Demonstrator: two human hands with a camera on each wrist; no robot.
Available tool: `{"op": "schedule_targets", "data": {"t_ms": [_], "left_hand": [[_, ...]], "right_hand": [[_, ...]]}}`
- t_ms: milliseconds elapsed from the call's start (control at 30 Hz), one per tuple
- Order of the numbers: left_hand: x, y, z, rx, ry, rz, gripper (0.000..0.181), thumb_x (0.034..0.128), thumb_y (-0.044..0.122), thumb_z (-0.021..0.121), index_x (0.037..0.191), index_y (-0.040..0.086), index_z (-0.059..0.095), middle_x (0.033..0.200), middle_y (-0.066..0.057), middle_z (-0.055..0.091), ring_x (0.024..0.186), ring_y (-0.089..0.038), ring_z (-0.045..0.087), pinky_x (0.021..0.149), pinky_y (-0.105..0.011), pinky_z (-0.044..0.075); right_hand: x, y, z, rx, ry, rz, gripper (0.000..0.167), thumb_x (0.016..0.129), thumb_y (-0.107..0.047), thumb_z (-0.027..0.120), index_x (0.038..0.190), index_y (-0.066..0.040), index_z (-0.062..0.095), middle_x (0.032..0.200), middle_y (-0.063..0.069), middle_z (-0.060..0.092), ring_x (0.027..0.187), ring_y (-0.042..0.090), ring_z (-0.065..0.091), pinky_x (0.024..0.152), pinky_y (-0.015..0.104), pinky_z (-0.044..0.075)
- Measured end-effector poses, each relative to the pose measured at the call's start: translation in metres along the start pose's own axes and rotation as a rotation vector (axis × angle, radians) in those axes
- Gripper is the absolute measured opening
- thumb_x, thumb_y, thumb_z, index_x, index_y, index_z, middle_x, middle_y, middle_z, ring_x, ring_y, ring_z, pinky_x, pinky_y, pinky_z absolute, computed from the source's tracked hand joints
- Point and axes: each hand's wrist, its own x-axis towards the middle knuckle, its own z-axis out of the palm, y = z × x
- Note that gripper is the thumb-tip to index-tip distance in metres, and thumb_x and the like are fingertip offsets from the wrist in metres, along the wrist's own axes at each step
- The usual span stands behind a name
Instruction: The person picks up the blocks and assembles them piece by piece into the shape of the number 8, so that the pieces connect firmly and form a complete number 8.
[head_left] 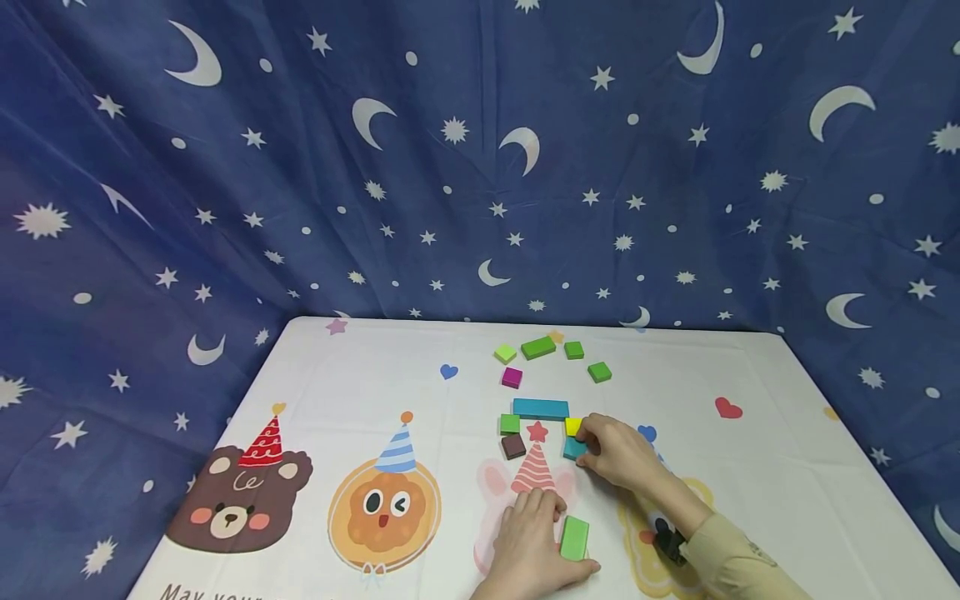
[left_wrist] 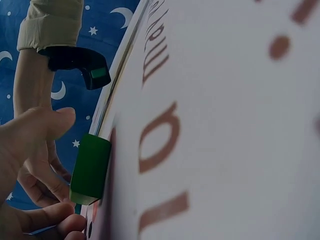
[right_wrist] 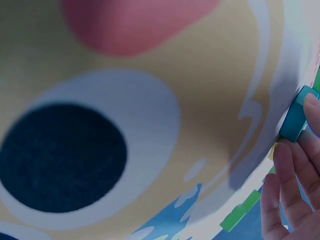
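White table (head_left: 750, 467) beneath a left hand (head_left: 528, 542) and a right hand (head_left: 618, 454).
Nearer, the left fingers curve loosely around a green block (head_left: 574, 538); whether they grip it, I cannot tell. Farther and right, the right thumb and fingers narrowly pinch a blue block (head_left: 574, 448) beside a yellow block (head_left: 573, 427).

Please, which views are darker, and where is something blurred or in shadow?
Head view: bright, green block pale and clear; left wrist: dimmer, the same block dark green, printed brown dot blurred; right wrist: dim too, soft shadow on the tablecloth near the right hand.
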Motion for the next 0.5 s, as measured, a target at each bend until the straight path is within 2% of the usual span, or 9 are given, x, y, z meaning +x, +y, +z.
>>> {"op": "schedule_targets", "data": {"t_ms": [133, 367, 500], "left_hand": [[-0.0011, 0.0024, 0.0008, 0.043, 0.007, -0.007, 0.062, 0.0564, 0.060, 0.082, 0.093, 0.023, 0.049, 0.084, 0.015, 0.039, 0.082, -0.002, 0.038, 0.067, -0.019, 0.026], [-0.0021, 0.0029, 0.0005, 0.042, -0.013, -0.006, 0.062, 0.0555, 0.057, 0.084, 0.093, 0.023, 0.049, 0.085, 0.014, 0.039, 0.081, -0.003, 0.036, 0.066, -0.019, 0.024], [-0.0033, 0.0017, 0.0015, 0.052, 0.002, 0.010, 0.060, 0.0554, 0.052, 0.085, 0.094, 0.023, 0.050, 0.085, 0.014, 0.040, 0.082, -0.003, 0.036, 0.066, -0.019, 0.025]], "right_hand": [[0.0002, 0.0000, 0.0000, 0.000, 0.003, -0.002, 0.026, 0.070, -0.017, 0.084, 0.089, -0.013, 0.067, 0.077, -0.006, 0.056, 0.071, 0.009, 0.045, 0.065, 0.023, 0.039], [0.0000, 0.0003, 0.0002, 0.008, 0.005, -0.006, 0.026, 0.070, -0.017, 0.084, 0.089, -0.013, 0.067, 0.077, -0.006, 0.057, 0.070, 0.009, 0.046, 0.064, 0.023, 0.040], [-0.0003, 0.0005, 0.0005, 0.011, 0.006, -0.003, 0.026, 0.070, -0.017, 0.084, 0.088, -0.013, 0.067, 0.078, -0.006, 0.058, 0.070, 0.009, 0.046, 0.065, 0.023, 0.041]]}}
